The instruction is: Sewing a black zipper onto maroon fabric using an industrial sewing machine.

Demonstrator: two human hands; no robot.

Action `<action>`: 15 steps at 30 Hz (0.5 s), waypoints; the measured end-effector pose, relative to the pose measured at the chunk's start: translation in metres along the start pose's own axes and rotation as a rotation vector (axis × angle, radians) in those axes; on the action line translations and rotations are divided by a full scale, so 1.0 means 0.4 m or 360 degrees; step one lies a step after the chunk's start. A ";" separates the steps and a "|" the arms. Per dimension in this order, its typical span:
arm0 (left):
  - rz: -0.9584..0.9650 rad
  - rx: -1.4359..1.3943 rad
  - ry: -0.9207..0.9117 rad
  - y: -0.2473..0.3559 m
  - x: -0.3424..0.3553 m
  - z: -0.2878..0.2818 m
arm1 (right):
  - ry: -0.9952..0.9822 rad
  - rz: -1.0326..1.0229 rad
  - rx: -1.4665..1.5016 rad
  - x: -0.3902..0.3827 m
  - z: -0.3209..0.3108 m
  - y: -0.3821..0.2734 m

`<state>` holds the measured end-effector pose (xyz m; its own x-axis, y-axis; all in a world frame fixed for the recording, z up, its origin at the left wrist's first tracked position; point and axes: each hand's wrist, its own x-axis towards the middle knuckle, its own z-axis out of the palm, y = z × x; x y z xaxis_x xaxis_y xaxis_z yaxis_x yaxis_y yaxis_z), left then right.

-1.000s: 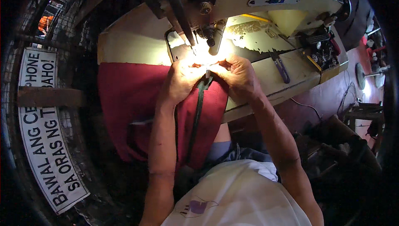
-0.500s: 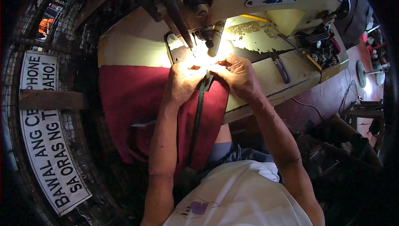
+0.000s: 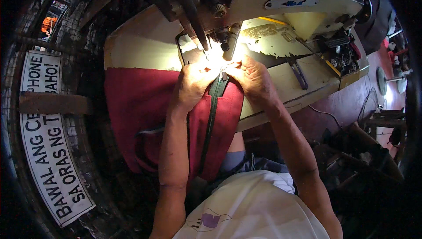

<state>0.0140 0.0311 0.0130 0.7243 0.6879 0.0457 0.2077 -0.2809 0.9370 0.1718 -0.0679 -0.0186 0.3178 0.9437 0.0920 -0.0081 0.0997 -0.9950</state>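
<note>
Under the bright lamp of a sewing machine (image 3: 223, 39), my left hand (image 3: 191, 85) and my right hand (image 3: 254, 81) pinch the top end of a dark green zipper (image 3: 211, 120) on red fabric (image 3: 140, 94), just in front of the needle area. A small zipper pull (image 3: 224, 74) shows between my hands. Glare hides some fingertips and exactly what they grip there. The fabric drapes over the machine table's front edge toward my lap, with the zipper running down it.
Thread snips (image 3: 298, 72), a yellow-handled tool (image 3: 332, 66) and a cluttered tray (image 3: 340, 56) lie right of my hands on the table (image 3: 277, 103). A white sign (image 3: 50, 164) and wooden bar (image 3: 52, 103) are at left, before mesh. A fan (image 3: 382, 81) stands at right.
My hands stay at the needle area, shifting only slightly. The zipper's top and its pull have moved a little to the right between them.
</note>
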 end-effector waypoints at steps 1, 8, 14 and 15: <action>-0.0043 -0.0016 -0.0009 0.005 0.002 0.000 | -0.0010 0.0011 0.0047 0.000 -0.001 0.006; -0.0142 -0.0385 0.0012 0.024 -0.002 0.011 | -0.0011 0.0010 0.0098 0.000 0.000 0.002; -0.0053 -0.0243 -0.0024 0.006 0.002 0.008 | 0.0085 0.0069 -0.0033 -0.008 0.000 -0.004; -0.0052 -0.0245 -0.0024 0.001 0.003 0.007 | 0.0085 0.0069 -0.0035 -0.009 -0.001 -0.007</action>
<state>0.0167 0.0298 0.0125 0.7289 0.6845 0.0101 0.1290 -0.1519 0.9799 0.1709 -0.0717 -0.0163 0.3679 0.9287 0.0470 -0.0026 0.0515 -0.9987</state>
